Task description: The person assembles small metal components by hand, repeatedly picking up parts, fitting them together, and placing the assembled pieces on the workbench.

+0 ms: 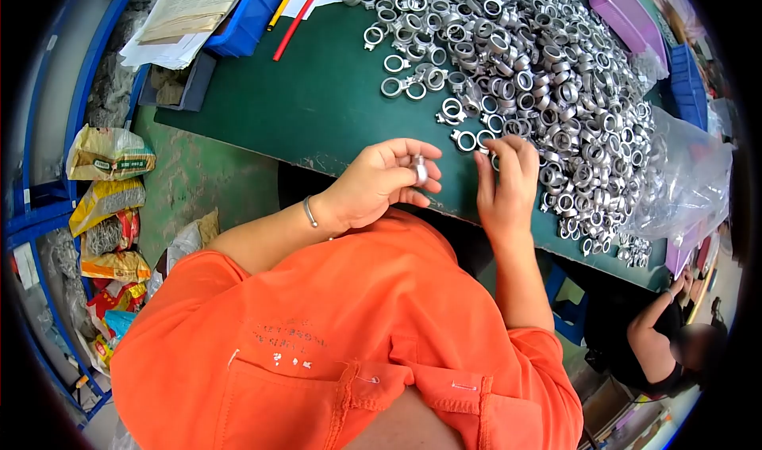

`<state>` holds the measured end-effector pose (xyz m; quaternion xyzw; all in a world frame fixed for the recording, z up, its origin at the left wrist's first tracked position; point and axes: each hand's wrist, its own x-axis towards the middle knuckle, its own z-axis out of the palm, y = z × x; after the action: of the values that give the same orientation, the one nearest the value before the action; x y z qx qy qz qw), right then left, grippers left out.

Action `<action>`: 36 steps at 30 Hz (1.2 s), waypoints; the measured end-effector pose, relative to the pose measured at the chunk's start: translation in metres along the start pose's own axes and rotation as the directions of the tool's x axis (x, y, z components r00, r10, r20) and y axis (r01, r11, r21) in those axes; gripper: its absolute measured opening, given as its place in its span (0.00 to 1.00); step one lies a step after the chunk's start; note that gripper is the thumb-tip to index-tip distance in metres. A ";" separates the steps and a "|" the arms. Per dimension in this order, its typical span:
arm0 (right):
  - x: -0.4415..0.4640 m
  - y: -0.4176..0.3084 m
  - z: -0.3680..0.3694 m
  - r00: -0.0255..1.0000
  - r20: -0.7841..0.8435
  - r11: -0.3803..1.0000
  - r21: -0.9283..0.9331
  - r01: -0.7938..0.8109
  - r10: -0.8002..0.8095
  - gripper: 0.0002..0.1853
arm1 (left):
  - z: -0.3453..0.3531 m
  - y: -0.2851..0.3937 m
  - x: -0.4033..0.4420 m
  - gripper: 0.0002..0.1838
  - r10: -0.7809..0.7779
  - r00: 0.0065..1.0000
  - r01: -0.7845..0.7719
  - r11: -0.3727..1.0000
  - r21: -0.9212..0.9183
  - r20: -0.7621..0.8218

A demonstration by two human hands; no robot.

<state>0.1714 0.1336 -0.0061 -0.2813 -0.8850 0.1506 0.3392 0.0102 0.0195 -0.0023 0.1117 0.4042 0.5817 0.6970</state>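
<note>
My left hand (pixel 389 172) is raised over the table's near edge, its thumb and fingers closed on a small silvery metal ring (pixel 420 170). Its other fingers are loosely curled. Beside the near edge of a big heap of metal rings (pixel 567 93), my right hand (pixel 509 182) reaches down with thumb and fingers apart. A loose ring (pixel 463 140) lies just left of its fingertips. Another ring shows partly between thumb and fingers; whether they touch it I cannot make out.
The green table (pixel 262 117) carries a red pencil (pixel 300 20), a yellow pencil (pixel 282 8) and a blue bin (pixel 252 13). A clear plastic bag (pixel 683 172) and a pink crate (pixel 627 9) border the heap. Another person (pixel 655 339) sits at lower right.
</note>
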 end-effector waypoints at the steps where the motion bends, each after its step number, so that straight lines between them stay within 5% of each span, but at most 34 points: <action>1: 0.004 0.003 -0.002 0.997 0.059 0.988 -0.149 -0.042 0.052 0.10 | -0.001 0.000 0.000 0.13 0.001 1.000 -0.001 1.000 0.000 0.000; 5: 0.007 0.007 -0.004 0.986 0.158 0.985 -0.170 -0.025 0.052 0.11 | -0.005 0.000 -0.001 0.08 -0.016 0.990 0.030 0.994 -0.102 0.142; 7: 0.006 -0.003 -0.007 0.983 0.168 0.972 0.209 -0.105 0.070 0.13 | -0.004 0.001 -0.002 0.07 -0.031 0.987 0.051 0.990 -0.133 0.155; 9: 0.000 -0.011 -0.005 0.941 0.306 0.752 0.585 -0.304 0.143 0.12 | 0.001 0.000 -0.003 0.08 0.055 0.995 -0.060 0.997 0.052 0.085; 12: -0.009 -0.019 0.003 0.907 0.386 0.404 0.812 -0.421 0.171 0.12 | 0.001 0.001 -0.002 0.07 0.092 0.993 -0.098 0.991 0.091 0.068; 17: -0.013 -0.022 0.005 0.957 0.267 0.598 0.750 -0.283 0.117 0.13 | 0.004 0.003 -0.004 0.06 0.092 0.994 -0.096 0.994 0.047 0.064; 19: -0.012 -0.023 0.005 0.993 0.100 0.862 0.507 -0.003 -0.055 0.12 | 0.004 0.002 -0.003 0.05 0.115 0.993 -0.120 0.980 0.159 0.037; 21: -0.018 -0.026 0.013 0.996 0.088 0.805 0.591 -0.054 0.001 0.14 | 0.006 0.001 -0.005 0.04 0.196 0.980 -0.194 0.931 0.310 0.024; 23: -0.022 -0.031 0.017 0.938 0.145 0.461 0.841 -0.284 0.313 0.15 | 0.005 -0.001 -0.005 0.03 0.276 0.961 -0.254 0.853 0.455 0.020; 25: -0.019 -0.028 0.006 0.844 0.390 0.379 0.765 -0.520 0.369 0.14 | 0.001 -0.004 -0.002 0.04 0.535 0.799 -0.565 0.507 0.651 0.276; 27: -0.020 -0.025 0.001 0.761 0.537 0.162 0.768 -0.620 0.363 0.15 | 0.003 -0.004 -0.004 0.04 0.514 0.820 -0.536 0.536 0.652 0.252; 29: -0.023 -0.034 0.006 0.863 0.398 0.183 0.866 -0.465 0.310 0.17 | 0.002 -0.003 -0.004 0.05 0.519 0.789 -0.576 0.439 0.689 0.329; 32: -0.024 -0.034 0.009 0.920 0.262 0.280 0.896 -0.344 0.292 0.23 | 0.006 -0.002 -0.007 0.06 0.482 0.850 -0.480 0.546 0.686 0.211; 36: -0.027 -0.029 0.012 0.958 0.153 0.380 0.893 -0.240 0.244 0.25 | 0.004 -0.002 -0.007 0.06 0.491 0.831 -0.519 0.512 0.684 0.262</action>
<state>0.1677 0.0933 -0.0153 -0.1805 -0.6126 0.6494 0.4127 0.0146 0.0141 0.0022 0.5029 0.5392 0.5448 0.3994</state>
